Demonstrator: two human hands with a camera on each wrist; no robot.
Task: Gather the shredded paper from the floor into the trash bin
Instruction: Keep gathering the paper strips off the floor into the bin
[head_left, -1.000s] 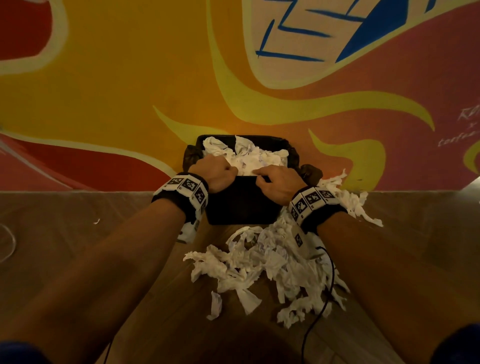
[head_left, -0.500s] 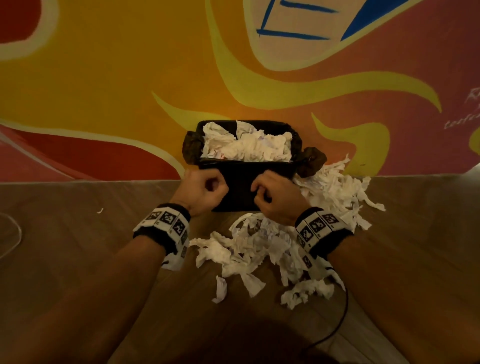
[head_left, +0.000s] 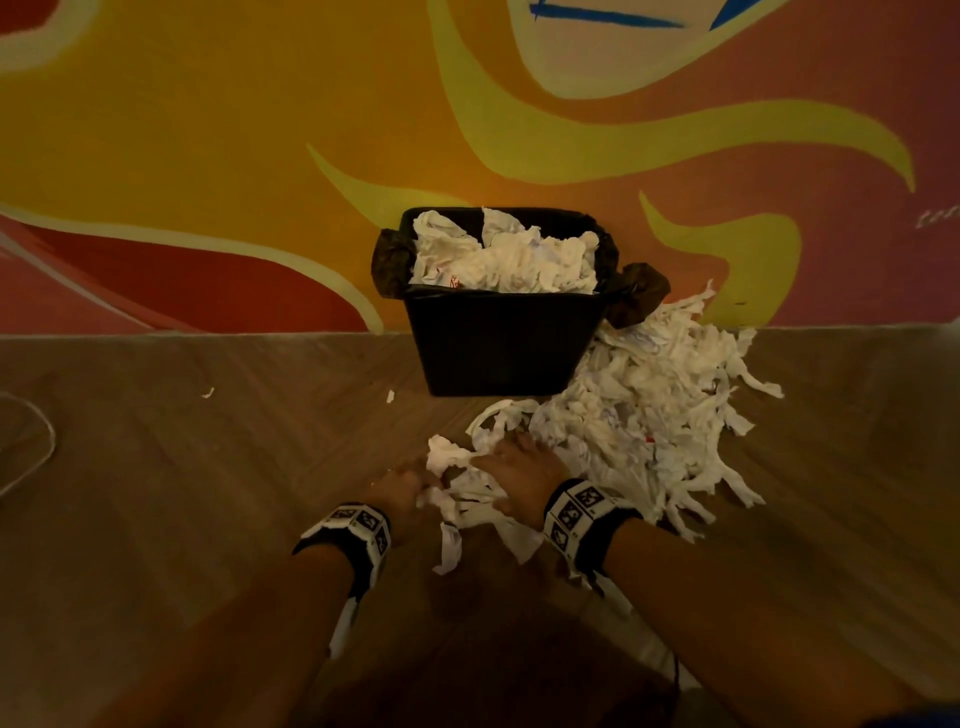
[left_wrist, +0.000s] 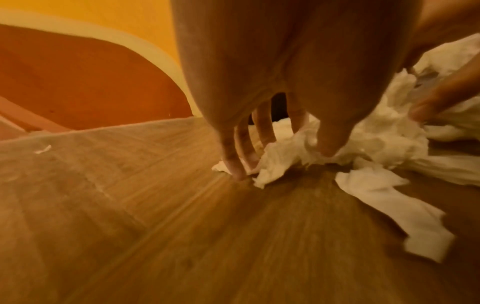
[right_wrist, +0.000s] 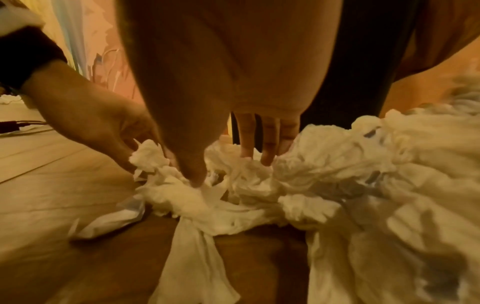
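Two bare hands work the near edge of a heap of white shredded paper (head_left: 639, 415) on the brown wood-grain floor (head_left: 208, 519). At left, a stray scrap (head_left: 208, 393) lies well apart from the heap. The left hand (head_left: 400, 491) reaches down with fingers (left_wrist: 233, 156) nearly straight and spread, tips on the floor, raking strips rightward; it closes on nothing. The right hand (head_left: 519, 475), just beside it, presses extended fingers (right_wrist: 270, 142) and thumb into the crumpled strips, likewise clamping nothing. Behind them the black rectangular plastic trash bin (head_left: 498, 348), lined with a dark bag, stands against the painted wall (head_left: 260, 130), already heaped with paper to its rim. Most remaining paper lies to the bin's right. Judged by appearance, the strips are light, soft and loosely tangled; compressing a bundle between both palms should hold better than pinching single strips, which could trail or tear.
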